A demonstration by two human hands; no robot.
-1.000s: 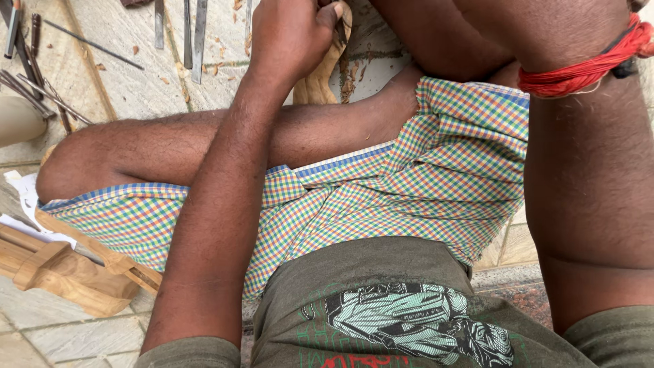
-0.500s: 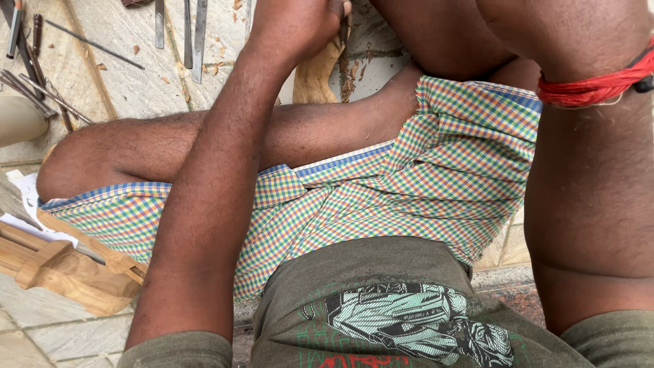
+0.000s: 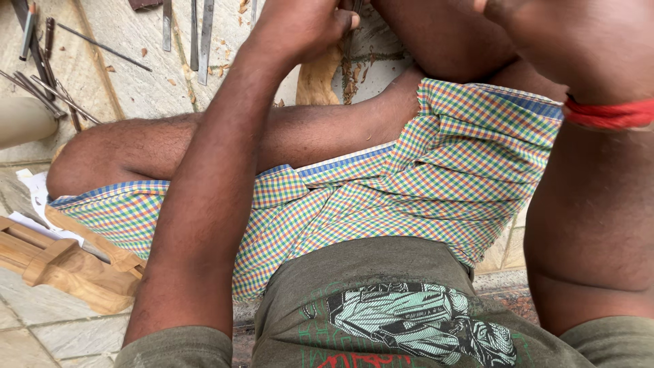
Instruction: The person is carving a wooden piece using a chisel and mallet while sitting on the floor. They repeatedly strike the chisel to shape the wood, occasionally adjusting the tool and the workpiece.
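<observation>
My left hand [image 3: 300, 27] is at the top centre, its fingers closed round a thin dark chisel [image 3: 348, 48] that stands on a pale carved wooden piece [image 3: 319, 76] lying on the floor in front of my folded leg. Wood shavings lie around the chisel tip. My right hand [image 3: 572, 41] is raised at the top right, close to the camera, with a red thread [image 3: 610, 114] round the wrist. Its fingers run past the frame edge, so whatever it holds is hidden. A checked cloth [image 3: 409, 184] covers my lap.
Several flat metal chisels [image 3: 201, 37] and thin rods [image 3: 41, 85] lie on the stone floor at the top left. A pale cylinder [image 3: 24, 119] sits at the left edge. A wooden frame piece [image 3: 61, 266] and white paper [image 3: 34, 197] lie at the lower left.
My right wrist with the red thread has come lower in the view and closer to the camera. The left hand stays on the chisel at the wooden piece.
</observation>
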